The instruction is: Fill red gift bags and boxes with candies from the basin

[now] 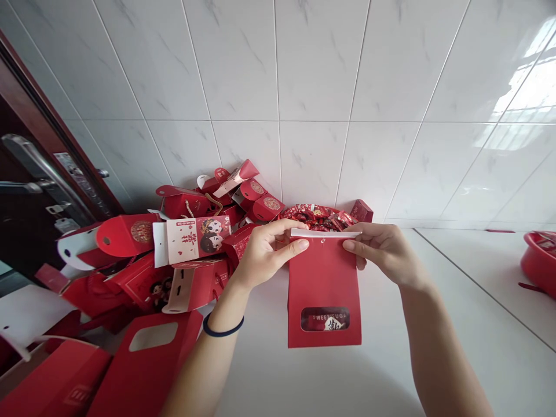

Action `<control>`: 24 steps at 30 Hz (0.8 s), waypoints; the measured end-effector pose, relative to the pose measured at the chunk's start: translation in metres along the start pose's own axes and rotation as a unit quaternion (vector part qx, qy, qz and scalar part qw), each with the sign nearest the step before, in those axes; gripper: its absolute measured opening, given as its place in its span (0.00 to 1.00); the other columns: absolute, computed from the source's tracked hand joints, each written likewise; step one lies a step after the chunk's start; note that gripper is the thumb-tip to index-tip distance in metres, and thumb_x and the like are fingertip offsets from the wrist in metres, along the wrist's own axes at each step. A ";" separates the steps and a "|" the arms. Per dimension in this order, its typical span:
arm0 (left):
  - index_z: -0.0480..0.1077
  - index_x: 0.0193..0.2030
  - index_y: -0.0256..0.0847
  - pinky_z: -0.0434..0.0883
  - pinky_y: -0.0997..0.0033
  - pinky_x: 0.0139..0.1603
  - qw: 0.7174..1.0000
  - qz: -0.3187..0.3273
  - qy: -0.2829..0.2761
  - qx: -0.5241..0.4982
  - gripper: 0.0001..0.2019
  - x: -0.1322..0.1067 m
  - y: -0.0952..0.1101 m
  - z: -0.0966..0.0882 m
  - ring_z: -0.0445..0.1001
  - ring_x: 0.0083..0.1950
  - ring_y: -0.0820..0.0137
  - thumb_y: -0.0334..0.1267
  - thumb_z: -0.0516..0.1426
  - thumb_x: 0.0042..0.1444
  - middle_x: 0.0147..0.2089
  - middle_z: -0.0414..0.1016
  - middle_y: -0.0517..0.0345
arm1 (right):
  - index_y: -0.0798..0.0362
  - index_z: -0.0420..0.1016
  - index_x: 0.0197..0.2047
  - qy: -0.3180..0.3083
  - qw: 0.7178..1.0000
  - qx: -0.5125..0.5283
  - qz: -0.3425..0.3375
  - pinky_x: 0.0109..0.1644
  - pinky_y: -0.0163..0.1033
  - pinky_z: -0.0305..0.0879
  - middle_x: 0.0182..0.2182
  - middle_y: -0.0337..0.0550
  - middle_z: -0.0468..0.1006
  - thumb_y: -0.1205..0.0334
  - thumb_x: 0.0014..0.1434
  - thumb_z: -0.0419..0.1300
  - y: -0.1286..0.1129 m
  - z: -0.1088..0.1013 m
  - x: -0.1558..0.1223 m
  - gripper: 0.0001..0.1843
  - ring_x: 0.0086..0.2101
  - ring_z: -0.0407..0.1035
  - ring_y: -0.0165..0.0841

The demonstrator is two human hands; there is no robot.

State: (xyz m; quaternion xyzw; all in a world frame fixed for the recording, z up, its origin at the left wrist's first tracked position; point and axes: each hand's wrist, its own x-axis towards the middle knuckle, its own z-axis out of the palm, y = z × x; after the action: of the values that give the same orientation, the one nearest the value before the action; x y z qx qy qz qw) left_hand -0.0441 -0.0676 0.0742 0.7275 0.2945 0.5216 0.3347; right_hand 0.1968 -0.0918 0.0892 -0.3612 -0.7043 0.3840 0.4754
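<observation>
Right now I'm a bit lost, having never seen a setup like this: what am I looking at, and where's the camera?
There's no machine here: a person works with bare hands, and this single picture comes from a camera worn on their head. The left hand and right hand pinch the top of a red paper bag, whose small window shows printed packaging inside. On the white surface, a pile of mostly red boxes lies to the left, and shiny red wrapped pieces sit behind the bag.

Homelike room: tiled wall (313, 69), dark door (26, 231)
</observation>
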 end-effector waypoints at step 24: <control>0.82 0.42 0.39 0.76 0.75 0.29 0.999 0.006 0.021 -0.034 0.11 0.000 -0.003 0.001 0.79 0.29 0.70 0.39 0.68 0.53 0.29 0.82 0.56 | 0.54 0.85 0.41 0.010 1.000 0.017 -0.009 0.24 0.38 0.71 0.29 0.45 0.80 0.49 0.56 0.70 0.004 -0.005 -0.002 0.17 0.23 0.70 0.31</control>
State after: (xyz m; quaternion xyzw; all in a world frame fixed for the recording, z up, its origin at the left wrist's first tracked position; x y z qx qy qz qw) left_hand -0.0437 -0.0662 0.0713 0.7062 0.2795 0.5485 0.3498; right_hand 0.2025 -0.0906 0.0860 -0.3506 -0.6964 0.3878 0.4917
